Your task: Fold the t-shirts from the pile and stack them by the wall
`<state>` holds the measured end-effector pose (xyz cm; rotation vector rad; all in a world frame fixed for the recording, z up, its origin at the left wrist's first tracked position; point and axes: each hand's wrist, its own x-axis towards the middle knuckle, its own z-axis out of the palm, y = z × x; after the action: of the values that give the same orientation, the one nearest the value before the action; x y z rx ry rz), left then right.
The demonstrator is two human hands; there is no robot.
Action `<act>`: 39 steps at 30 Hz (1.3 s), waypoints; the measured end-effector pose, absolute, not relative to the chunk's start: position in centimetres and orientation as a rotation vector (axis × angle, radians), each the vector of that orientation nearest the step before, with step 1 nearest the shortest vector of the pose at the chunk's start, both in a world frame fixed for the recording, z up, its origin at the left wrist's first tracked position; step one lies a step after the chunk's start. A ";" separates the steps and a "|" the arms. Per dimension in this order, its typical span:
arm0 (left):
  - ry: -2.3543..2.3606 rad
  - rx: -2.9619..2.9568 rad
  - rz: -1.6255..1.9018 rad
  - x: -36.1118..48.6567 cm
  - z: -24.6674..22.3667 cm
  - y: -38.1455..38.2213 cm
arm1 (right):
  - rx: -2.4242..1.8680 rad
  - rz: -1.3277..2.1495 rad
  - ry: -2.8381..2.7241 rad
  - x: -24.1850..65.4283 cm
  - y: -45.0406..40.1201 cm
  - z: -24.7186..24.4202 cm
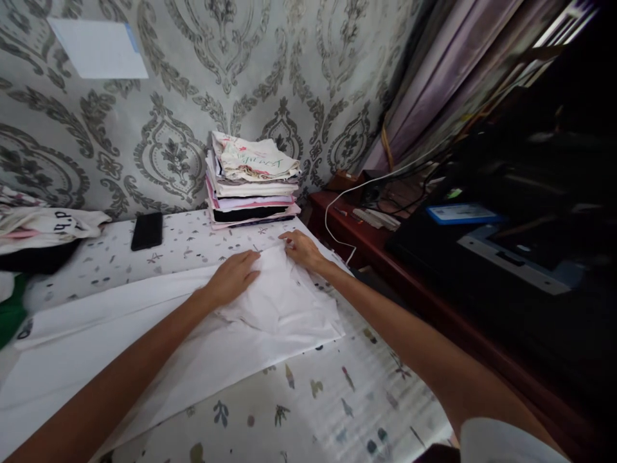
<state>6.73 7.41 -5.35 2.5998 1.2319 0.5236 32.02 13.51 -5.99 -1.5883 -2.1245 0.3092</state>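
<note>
A white garment (168, 341), partly folded over itself, is spread across the patterned bed sheet (308, 399). My left hand (234, 276) lies palm down on it near the folded part, fingers stretched forward and thumb apart. At the garment's far right edge, my right hand (303, 249) has its fingers bent onto the cloth, taking hold of the edge; the fingertips are partly hidden. Wrinkled fabric lies between the two hands. Just beyond them stands a stack of folded clothes (253, 183) against the wall.
A black phone (147, 231) rests on the sheet left of the stack. Loose clothes (48, 231) lie at the far left. A dark red table (347, 222) with a white cable (332, 209) and a blue-edged item (463, 213) borders the bed on the right.
</note>
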 end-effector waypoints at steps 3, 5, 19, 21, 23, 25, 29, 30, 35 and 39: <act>1.190 2.671 0.358 7.7 -6.0 7.6 | -1.535 0.344 -2.131 32.3 14.2 -6.1; 1.169 2.700 0.311 8.1 -6.2 7.8 | -1.504 0.346 -2.109 32.4 14.2 -6.1; 1.080 2.795 0.203 8.7 -4.9 7.6 | -1.513 0.261 -2.092 32.9 13.4 -6.2; 0.987 2.849 0.298 9.1 -4.1 6.8 | -1.506 0.269 -2.105 33.0 13.4 -6.2; 0.874 2.877 0.329 9.8 -3.3 5.8 | -1.492 0.283 -2.120 33.1 13.5 -6.4; 0.808 2.890 0.278 10.5 -2.7 4.8 | -1.482 0.295 -2.127 33.2 13.7 -6.6; 0.880 2.880 0.130 11.5 -2.2 3.6 | -1.485 0.300 -2.116 33.2 14.1 -7.2; 0.902 2.855 0.117 11.6 -2.1 3.5 | -1.487 0.300 -2.113 33.2 14.1 -7.3; 0.869 2.598 0.260 11.2 -1.3 3.7 | -1.491 0.292 -2.134 33.3 14.3 -7.3; 0.860 2.637 0.339 10.7 -2.1 3.9 | -1.485 0.290 -2.191 33.5 14.3 -5.9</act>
<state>10.74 3.95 -2.08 2.6374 0.8597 0.3392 33.46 14.34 -5.89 -1.4851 -2.1905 0.2896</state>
